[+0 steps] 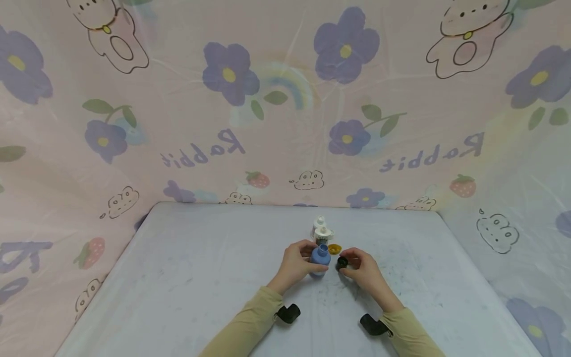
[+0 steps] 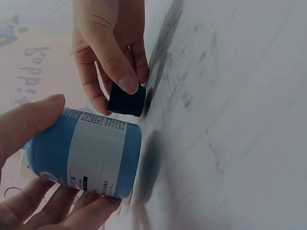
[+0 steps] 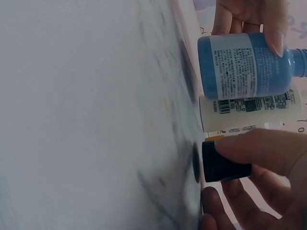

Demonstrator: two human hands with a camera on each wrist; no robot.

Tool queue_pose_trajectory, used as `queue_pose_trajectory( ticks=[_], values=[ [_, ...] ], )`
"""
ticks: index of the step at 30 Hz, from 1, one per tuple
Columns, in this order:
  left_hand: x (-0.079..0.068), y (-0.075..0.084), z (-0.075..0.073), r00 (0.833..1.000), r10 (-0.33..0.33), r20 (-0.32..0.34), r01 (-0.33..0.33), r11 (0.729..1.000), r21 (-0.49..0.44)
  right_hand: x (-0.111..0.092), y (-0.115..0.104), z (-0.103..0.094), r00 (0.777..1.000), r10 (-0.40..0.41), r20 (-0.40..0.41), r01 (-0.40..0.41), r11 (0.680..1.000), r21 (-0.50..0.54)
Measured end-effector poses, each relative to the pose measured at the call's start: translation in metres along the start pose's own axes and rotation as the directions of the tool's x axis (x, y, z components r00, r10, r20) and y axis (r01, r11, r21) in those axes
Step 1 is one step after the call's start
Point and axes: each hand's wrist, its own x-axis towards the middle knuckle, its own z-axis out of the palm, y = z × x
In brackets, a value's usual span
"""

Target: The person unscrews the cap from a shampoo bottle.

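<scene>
My left hand (image 1: pixel 297 264) grips a blue bottle (image 1: pixel 320 258) round its body. The bottle is upright with its threaded neck uncovered, and a printed white label (image 2: pixel 98 151) wraps its side. In the right wrist view the bottle neck (image 3: pixel 299 62) points away from the table. Just to the right, my right hand (image 1: pixel 363 270) pinches a black cap (image 1: pixel 342 263) between thumb and fingers, close over the table. The cap (image 3: pixel 225 162) is apart from the bottle.
Behind the blue bottle stand a white bottle (image 1: pixel 319 221) and a cream-topped bottle (image 1: pixel 323 234). A small amber-yellow dish-like piece (image 1: pixel 334 249) lies beside them. The white table (image 1: pixel 214 258) is backed by a printed curtain (image 1: pixel 276 129).
</scene>
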Motion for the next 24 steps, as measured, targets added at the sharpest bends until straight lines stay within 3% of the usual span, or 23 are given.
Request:
queue_pose_trajectory(
  ticks=[24],
  values=[
    [0.0000,-0.0047,0.0082,1.000,0.004,-0.009,-0.005,1.000,-0.031,0.0033,-0.0010,0.0082,0.999,0.040,-0.020,-0.041,0.998,-0.039]
  ],
)
